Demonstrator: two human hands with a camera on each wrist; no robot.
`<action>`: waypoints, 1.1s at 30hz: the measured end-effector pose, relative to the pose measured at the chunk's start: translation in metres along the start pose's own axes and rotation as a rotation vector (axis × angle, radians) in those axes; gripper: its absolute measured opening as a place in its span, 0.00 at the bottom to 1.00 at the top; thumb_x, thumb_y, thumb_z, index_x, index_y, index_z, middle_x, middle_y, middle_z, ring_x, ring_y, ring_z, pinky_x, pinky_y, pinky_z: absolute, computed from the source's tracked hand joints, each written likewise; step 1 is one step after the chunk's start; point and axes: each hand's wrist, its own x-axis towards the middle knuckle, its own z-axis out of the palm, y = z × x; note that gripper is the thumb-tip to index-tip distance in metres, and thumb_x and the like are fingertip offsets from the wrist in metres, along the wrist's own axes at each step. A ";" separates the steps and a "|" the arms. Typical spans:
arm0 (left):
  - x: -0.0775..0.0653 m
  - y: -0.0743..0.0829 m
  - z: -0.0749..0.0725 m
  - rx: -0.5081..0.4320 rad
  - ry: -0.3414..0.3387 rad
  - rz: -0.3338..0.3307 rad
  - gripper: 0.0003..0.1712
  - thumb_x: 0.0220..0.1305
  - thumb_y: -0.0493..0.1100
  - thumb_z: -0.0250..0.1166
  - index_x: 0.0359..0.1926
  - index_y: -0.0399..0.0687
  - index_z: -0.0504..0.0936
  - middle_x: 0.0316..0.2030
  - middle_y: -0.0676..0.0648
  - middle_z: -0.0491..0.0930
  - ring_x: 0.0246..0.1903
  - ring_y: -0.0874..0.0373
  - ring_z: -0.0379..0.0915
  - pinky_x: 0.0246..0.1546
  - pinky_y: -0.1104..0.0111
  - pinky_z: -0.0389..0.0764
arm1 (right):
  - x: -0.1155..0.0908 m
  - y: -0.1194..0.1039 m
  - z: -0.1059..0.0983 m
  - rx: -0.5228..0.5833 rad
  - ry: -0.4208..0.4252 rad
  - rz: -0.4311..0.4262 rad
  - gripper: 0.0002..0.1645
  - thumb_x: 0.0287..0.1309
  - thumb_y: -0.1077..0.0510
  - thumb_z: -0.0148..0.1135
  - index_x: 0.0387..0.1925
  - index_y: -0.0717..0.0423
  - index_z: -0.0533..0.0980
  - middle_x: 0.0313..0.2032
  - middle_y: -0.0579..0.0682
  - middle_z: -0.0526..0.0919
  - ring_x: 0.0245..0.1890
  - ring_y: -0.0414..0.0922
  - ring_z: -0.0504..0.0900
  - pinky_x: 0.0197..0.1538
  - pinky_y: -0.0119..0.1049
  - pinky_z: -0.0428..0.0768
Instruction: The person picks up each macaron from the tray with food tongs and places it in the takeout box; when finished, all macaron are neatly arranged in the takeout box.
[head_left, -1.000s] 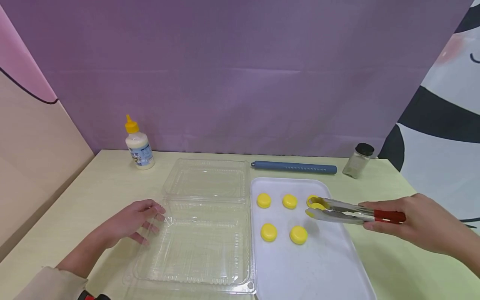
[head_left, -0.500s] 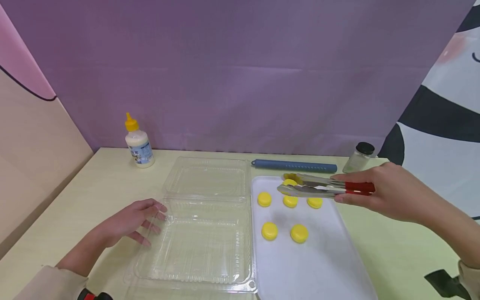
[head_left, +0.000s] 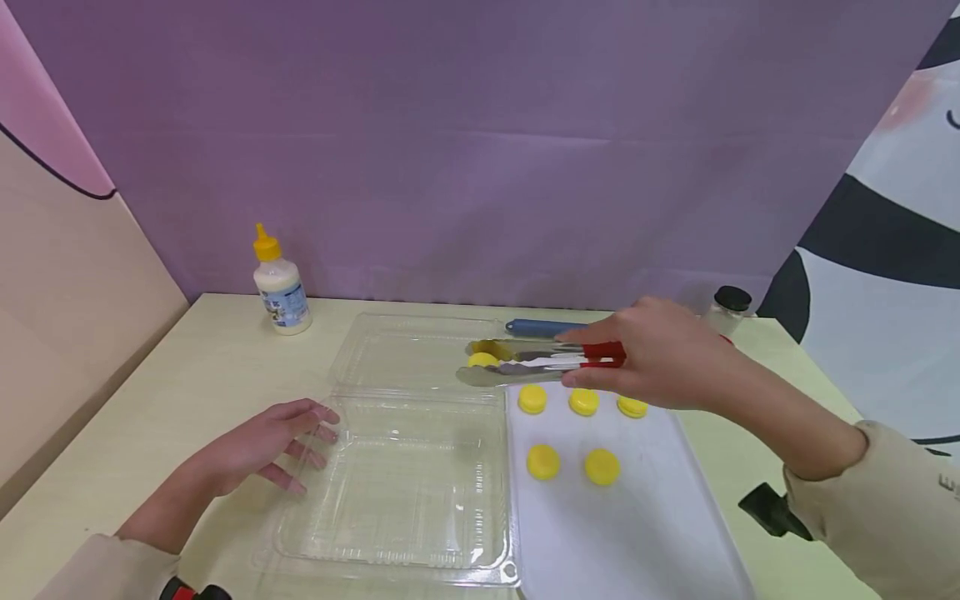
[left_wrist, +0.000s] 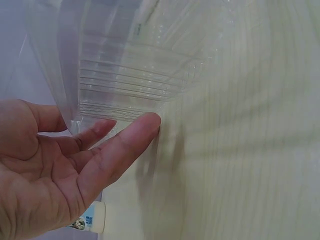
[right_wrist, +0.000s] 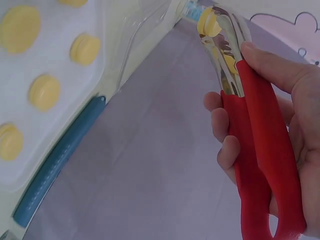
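My right hand (head_left: 667, 354) grips red-handled metal tongs (head_left: 600, 354), with a yellow macaron (head_left: 482, 360) between their tips. The tongs' tips overlap the lid half of a clear plastic clamshell container (head_left: 405, 483), which lies opened flat. In the right wrist view, fingers and thumb wrap the red handles (right_wrist: 265, 150). My left hand (head_left: 262, 446) holds the container's left rim, thumb on one side and fingers against the outer wall, seen in the left wrist view. Several more yellow macarons (head_left: 543, 462) sit in two rows on a white tray (head_left: 637, 533).
A white bottle (head_left: 282, 292) with a yellow nozzle stands at the back left. Behind the tray lies a blue stick-like case (head_left: 540, 327), partly hidden by the right hand. A black-lidded jar (head_left: 729, 307) stands at the back right. A purple backdrop (head_left: 450, 167) rises behind the table.
My right hand has carried the macaron in the tongs up off the tray and leftward to the container's lid half. The left hand stays at the container's rim.
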 end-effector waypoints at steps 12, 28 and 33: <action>0.002 -0.001 -0.001 -0.019 -0.009 0.009 0.26 0.83 0.48 0.44 0.68 0.32 0.65 0.60 0.32 0.73 0.49 0.47 0.79 0.37 0.52 0.88 | 0.040 -0.046 0.015 -0.017 -0.045 -0.097 0.23 0.62 0.41 0.70 0.55 0.46 0.85 0.16 0.37 0.72 0.21 0.37 0.69 0.28 0.34 0.70; 0.002 -0.004 -0.001 -0.036 -0.018 0.014 0.27 0.83 0.49 0.44 0.68 0.33 0.65 0.62 0.32 0.72 0.49 0.47 0.79 0.36 0.52 0.88 | 0.067 -0.079 0.065 0.036 -0.133 -0.111 0.26 0.60 0.43 0.72 0.57 0.48 0.84 0.21 0.38 0.77 0.22 0.37 0.70 0.25 0.30 0.70; 0.001 -0.004 -0.001 -0.043 -0.018 0.014 0.26 0.83 0.48 0.44 0.68 0.33 0.65 0.61 0.32 0.72 0.50 0.47 0.79 0.36 0.52 0.88 | 0.071 -0.086 0.076 0.054 -0.155 -0.114 0.26 0.61 0.43 0.71 0.57 0.48 0.84 0.18 0.37 0.73 0.20 0.37 0.68 0.26 0.31 0.69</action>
